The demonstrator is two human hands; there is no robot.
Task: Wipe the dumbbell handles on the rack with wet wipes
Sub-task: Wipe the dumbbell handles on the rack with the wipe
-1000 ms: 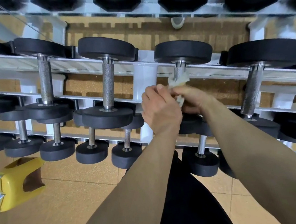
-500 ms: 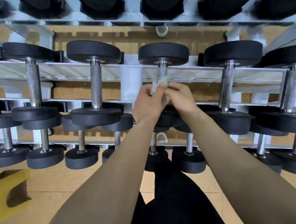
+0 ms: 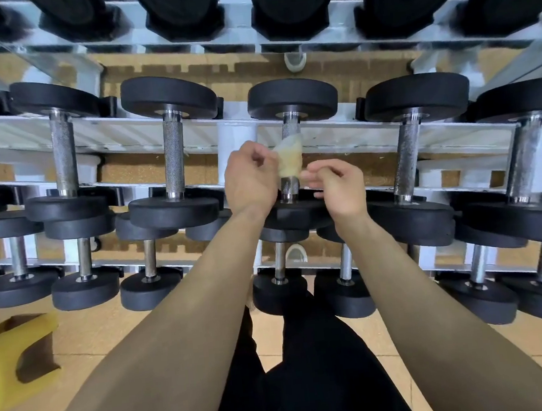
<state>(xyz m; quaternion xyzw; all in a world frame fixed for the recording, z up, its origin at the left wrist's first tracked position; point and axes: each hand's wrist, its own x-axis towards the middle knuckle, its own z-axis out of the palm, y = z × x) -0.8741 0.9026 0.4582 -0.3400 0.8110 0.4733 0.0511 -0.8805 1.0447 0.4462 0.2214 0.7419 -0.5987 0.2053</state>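
Left hand (image 3: 249, 177) pinches wet wipe (image 3: 289, 157) on dumbbell handle (image 3: 290, 183); right hand (image 3: 337, 189) loosely curled, empty.

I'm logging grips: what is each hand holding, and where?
The left hand pinches the wet wipe by its left edge, against the dumbbell handle. The right hand appears empty.

- wet wipe (image 3: 289, 157) covers the mid part of the dumbbell handle (image 3: 289, 188).
- left hand (image 3: 250, 179) fingertips are hidden behind the wipe.
- yellow object (image 3: 10, 363) is cut off by the left edge.
- top-tier dumbbells (image 3: 289, 1) are cropped by the upper edge.
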